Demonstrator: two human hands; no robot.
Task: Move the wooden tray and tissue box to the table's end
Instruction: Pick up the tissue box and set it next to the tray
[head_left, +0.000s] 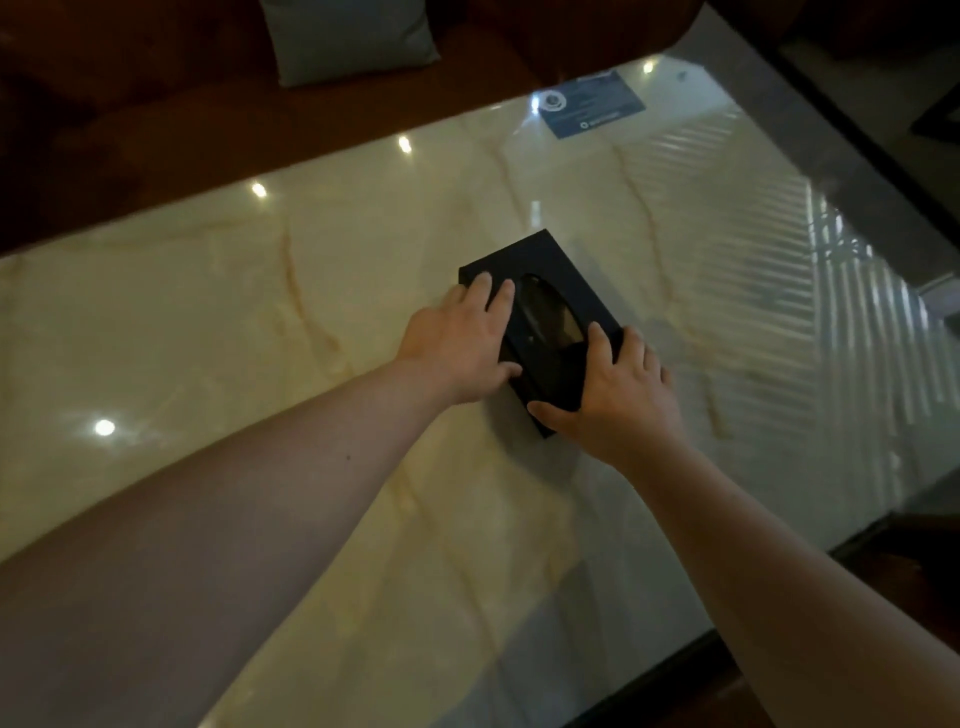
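Note:
A black tissue box (540, 270) with an oval opening on top rests on the glossy cream marble table (260, 322), near its middle. My left hand (457, 348) lies along the box's left side, fingers on the top and thumb at the near edge. My right hand (618, 389) grips the near right corner, with the thumb against the near end. Both hands hold the box. No wooden tray is in view.
A blue card (597, 106) lies at the table's far right corner. Beyond the far edge stands a dark red sofa (130, 104) with a grey cushion (348, 36). The table's right edge (883, 171) meets a grey floor.

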